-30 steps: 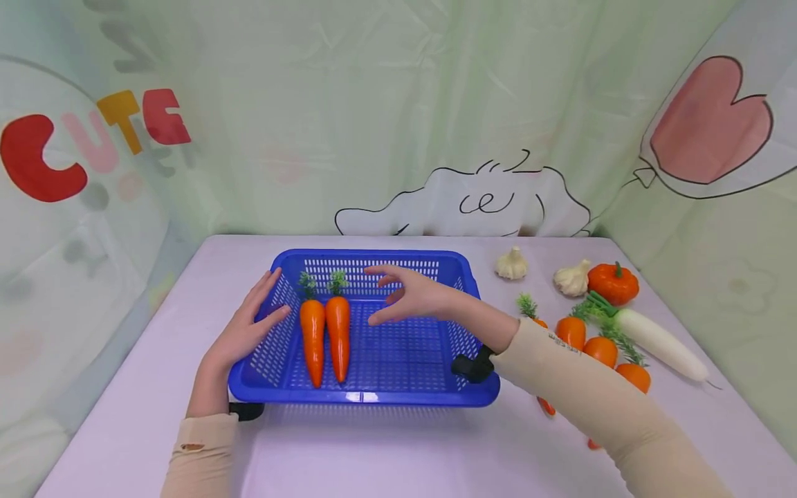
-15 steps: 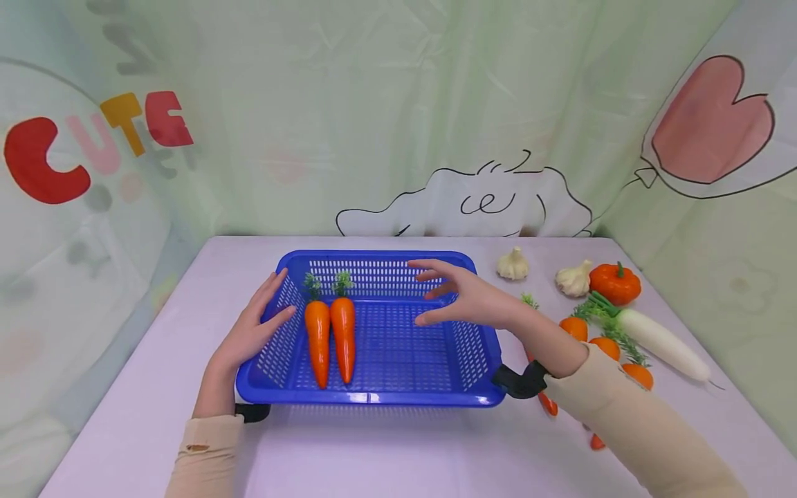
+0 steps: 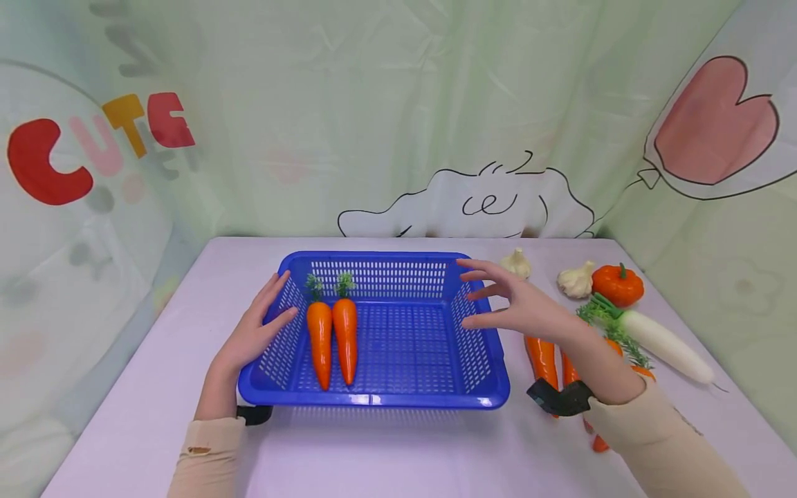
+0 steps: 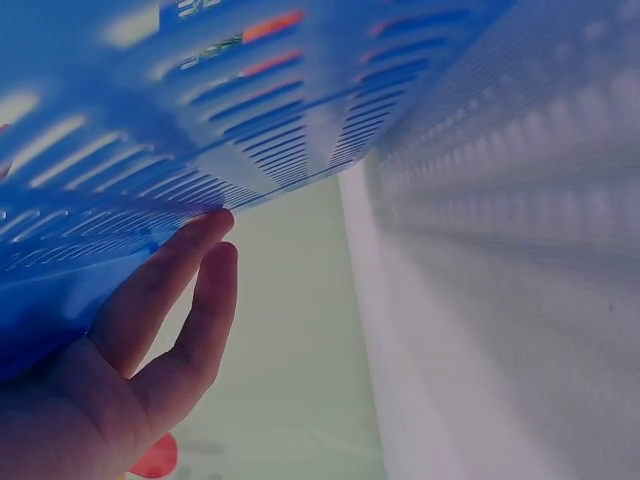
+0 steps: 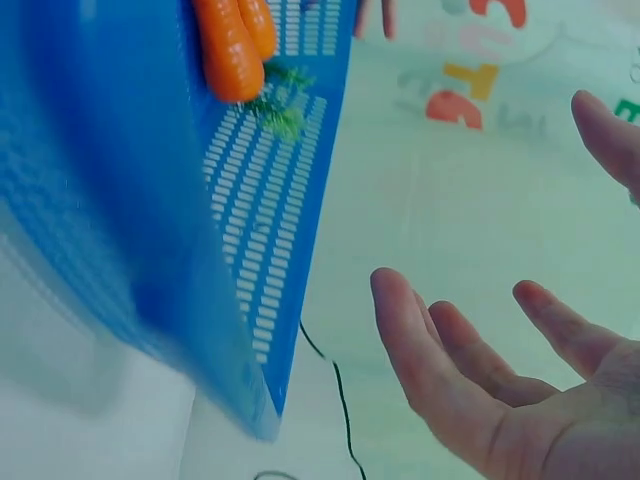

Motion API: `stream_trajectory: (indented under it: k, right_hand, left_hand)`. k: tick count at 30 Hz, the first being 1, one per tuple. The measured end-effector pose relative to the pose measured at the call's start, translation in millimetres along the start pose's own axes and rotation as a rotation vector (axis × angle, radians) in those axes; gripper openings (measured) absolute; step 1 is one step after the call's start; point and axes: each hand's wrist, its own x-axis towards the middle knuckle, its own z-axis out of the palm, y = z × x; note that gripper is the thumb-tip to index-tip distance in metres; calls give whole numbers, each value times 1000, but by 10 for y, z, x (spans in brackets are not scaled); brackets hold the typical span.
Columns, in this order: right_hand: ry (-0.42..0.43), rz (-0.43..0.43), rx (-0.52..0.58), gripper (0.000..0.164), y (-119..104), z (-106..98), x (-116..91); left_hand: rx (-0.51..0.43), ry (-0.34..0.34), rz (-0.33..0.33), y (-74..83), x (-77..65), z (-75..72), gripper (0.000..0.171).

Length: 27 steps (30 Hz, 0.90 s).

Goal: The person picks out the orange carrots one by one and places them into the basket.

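Note:
A blue plastic basket (image 3: pixel 398 398) stands on the table, two orange carrots (image 3: pixel 345 339) lying side by side in its left half, green tops away from me. My left hand (image 3: pixel 252 332) rests along the basket's left rim, fingers extended and the thumb over the inside. In the left wrist view, fingertips (image 4: pixel 220 222) touch or nearly touch the slotted outer wall. My right hand (image 3: pixel 517 301) hovers over the right rim with spread, slightly bent fingers and holds nothing. The right wrist view shows its fingers (image 5: pixel 410 330) apart from the basket wall.
Right of the basket, more carrots (image 3: pixel 540 356) lie partly hidden under my right forearm. Beyond are a white radish (image 3: pixel 666 346), an orange pumpkin (image 3: pixel 618 285) and two garlic bulbs (image 3: pixel 575 280), one partly behind my right hand. A printed curtain (image 3: pixel 280 138) closes off the back.
My right hand has moved rightward from above the basket's middle to its right rim. The left hand stays at the left rim. Basket and carrots appear slightly further right in view.

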Motion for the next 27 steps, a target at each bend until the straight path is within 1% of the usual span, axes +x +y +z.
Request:
stream_trajectory:
  k: [6,11,15,27]
  right_hand:
    - [51,32,12,81,24,-101,-147]
    - [83,22,-19,82,46,-161,-234]
    - [93,4,-37,81,109,-186,-283]
    - [113,12,-71,80,318,-193,-415]
  left_hand:
    - [-5,-2,-2,3,-7,0,65]
    - [-2,3,-4,4,-3,-3,65]
    - [-1,3,-5,5,0,-2,65]
    - [-11,3,-3,8,2,-1,65]
